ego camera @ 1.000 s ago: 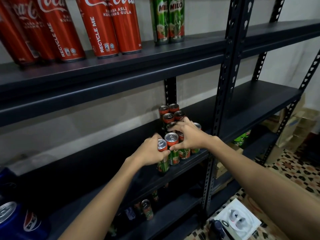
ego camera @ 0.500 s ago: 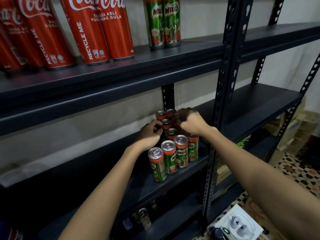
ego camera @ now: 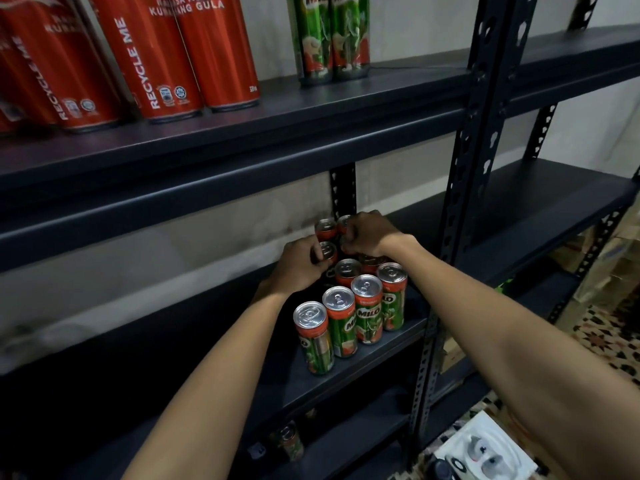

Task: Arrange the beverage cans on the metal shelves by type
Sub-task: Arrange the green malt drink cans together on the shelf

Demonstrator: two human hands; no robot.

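Several green Milo cans (ego camera: 367, 313) stand clustered on the dark middle shelf (ego camera: 346, 368), the front ones in a diagonal row. My left hand (ego camera: 298, 265) is curled around a Milo can (ego camera: 327, 252) in the back part of the cluster. My right hand (ego camera: 369, 233) is closed over the tops of back cans beside it; what it grips is hidden under the fingers. On the top shelf (ego camera: 311, 109) stand tall red Coca-Cola cans (ego camera: 166, 60) and two Milo cans (ego camera: 332, 36).
A perforated black upright (ego camera: 474, 133) rises just right of my right wrist. More cans (ego camera: 289, 441) sit on the shelf below. Cardboard boxes (ego camera: 616, 265) stand at right on the patterned floor. A white tray of small items (ego camera: 485, 452) lies bottom right.
Both hands left the front Milo cans and reached to the back of the cluster. The view tilted so the front row now shows uncovered.
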